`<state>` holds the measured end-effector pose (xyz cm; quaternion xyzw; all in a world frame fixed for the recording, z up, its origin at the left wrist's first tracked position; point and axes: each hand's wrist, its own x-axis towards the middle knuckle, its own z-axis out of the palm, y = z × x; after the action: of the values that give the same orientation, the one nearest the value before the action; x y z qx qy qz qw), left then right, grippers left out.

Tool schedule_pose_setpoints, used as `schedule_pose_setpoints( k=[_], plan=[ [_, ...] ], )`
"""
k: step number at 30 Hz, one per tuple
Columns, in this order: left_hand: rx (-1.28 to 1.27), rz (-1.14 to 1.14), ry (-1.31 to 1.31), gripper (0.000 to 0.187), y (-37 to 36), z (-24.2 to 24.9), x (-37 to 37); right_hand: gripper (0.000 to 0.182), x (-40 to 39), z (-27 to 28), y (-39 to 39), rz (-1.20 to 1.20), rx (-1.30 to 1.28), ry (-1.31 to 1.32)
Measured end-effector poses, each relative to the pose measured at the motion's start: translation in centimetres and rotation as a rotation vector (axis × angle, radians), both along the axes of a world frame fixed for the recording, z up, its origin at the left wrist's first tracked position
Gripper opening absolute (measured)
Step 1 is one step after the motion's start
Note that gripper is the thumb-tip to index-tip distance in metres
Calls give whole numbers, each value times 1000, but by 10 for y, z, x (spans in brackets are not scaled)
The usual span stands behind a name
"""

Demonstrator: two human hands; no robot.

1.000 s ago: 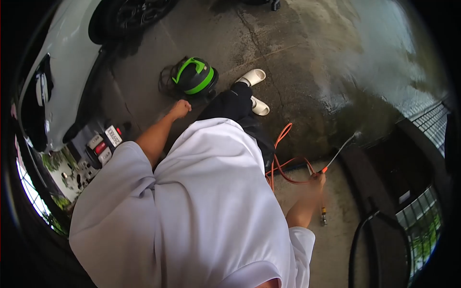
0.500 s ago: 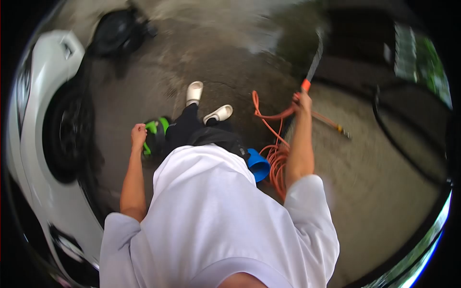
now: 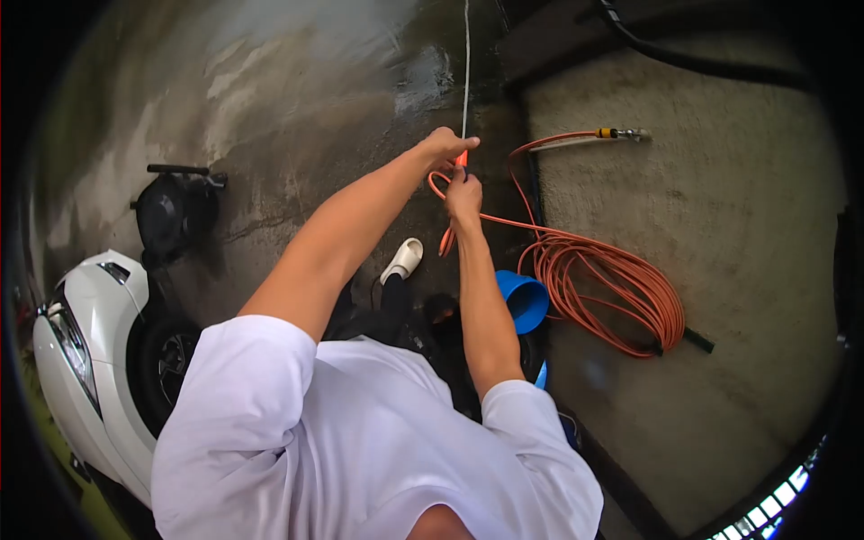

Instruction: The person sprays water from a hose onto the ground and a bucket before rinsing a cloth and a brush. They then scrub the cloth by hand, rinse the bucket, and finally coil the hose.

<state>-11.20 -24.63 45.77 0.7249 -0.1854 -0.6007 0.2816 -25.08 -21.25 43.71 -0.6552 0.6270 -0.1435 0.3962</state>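
Left hand [image 3: 447,144]: grips the spray lance [image 3: 465,72], above right hand.
Right hand [image 3: 463,193]: grasps the orange hose [image 3: 621,279].
Lance axis: straight away.

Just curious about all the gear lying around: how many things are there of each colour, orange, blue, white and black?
Orange: 1, the coiled orange hose, held by the left hand and right hand.
Blue: 1, the blue plastic bucket.
White: 2, the white car and white slipper.
Black: 1, the black machine.
Total: 5.

Orange hose [image 3: 612,279] coiled on concrete, thin wand [image 3: 465,72] prob. spraying.
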Motion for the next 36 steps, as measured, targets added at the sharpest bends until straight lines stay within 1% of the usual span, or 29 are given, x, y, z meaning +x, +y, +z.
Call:
schedule_pose_setpoints(
  k=[1,2,3,4,6,7,8,9,10,11,12,13,17,18,20,21,22,23,24,25,26,28,29,30,31,32,33,34,36],
  plan=[
    [4,-11,-2,51,-11,-14,-3,55,0,2,-4,5,-15,40],
    [21,10,-59,44,-15,-23,-17,56,-8,8,-5,11,-33,66],
    [35,34,-119,38,-23,-31,-26,54,-18,-10,-9,27,-177,89],
    [29,29,-141,38,-30,-34,-29,54,-18,-9,-17,19,-182,67],
    [22,119,-124,29,-39,-41,-46,51,-34,-9,-27,-78,160,-163],
    [15,124,-26,26,-42,-39,-52,51,-39,2,-31,-84,159,-176],
    [19,118,-31,26,-47,-41,-50,47,-40,11,-39,-163,357,-306],
    [-26,157,155,26,-47,-42,-54,44,-48,25,-42,-241,551,-435],
    [-70,198,345,26,-47,-47,-59,44,-56,32,-47,-245,549,-439],
    [-72,193,343,26,-47,-52,-65,41,-63,39,-54,-308,658,-555],
    [-118,253,500,28,-45,-56,-71,39,-70,40,-61,-371,766,-670],
    [-163,314,660,31,-45,-59,-78,37,-76,39,-65,-367,795,-697],
    [-227,413,709,41,-44,-70,-93,38,-71,31,-76,-378,803,-653],
    [-213,390,653,48,-41,-84,-94,38,-73,21,-79,-352,768,-690],
    [-165,307,480,54,-16,-68,-83,39,-67,-21,-87,-316,737,-733],
    [-229,263,329,56,4,-83,-77,40,-64,-19,-91,-326,804,-665],
    [-273,231,172,59,32,-111,-68,41,-51,-23,-90,-314,749,-559],
    [-291,196,-28,57,64,-135,-61,41,-47,-35,-96,-285,800,-565],
    [-237,164,-202,47,106,-130,-48,41,-40,-47,-101,-248,835,-511],
    [-184,239,-339,42,153,-140,-39,40,-37,-61,-106,-185,865,-526],
    [-119,303,-461,38,204,-149,-38,40,-24,-60,-104,-178,835,-446],
    [78,610,-326,33,309,-155,-29,40,-6,-79,-111,-121,847,-390],
    [192,691,-409,29,369,-185,-33,39,8,-79,-109,-86,814,-350],
    [273,862,-487,25,421,-190,-45,39,15,-88,-114,-50,807,-322],
    [406,913,-571,25,474,-192,-61,40,24,-91,-115,-15,805,-286],
    [533,972,-536,26,522,-183,-80,40,32,-92,-114,16,798,-240],
    [616,1009,-629,26,577,-202,-111,40,40,-97,-113,60,745,-175],
    [537,1135,-596,25,629,-220,-146,41,48,-102,-111,105,690,-114],
    [697,1294,-374,24,671,-170,-197,40,55,-110,-121,179,677,-72]
  ],
)
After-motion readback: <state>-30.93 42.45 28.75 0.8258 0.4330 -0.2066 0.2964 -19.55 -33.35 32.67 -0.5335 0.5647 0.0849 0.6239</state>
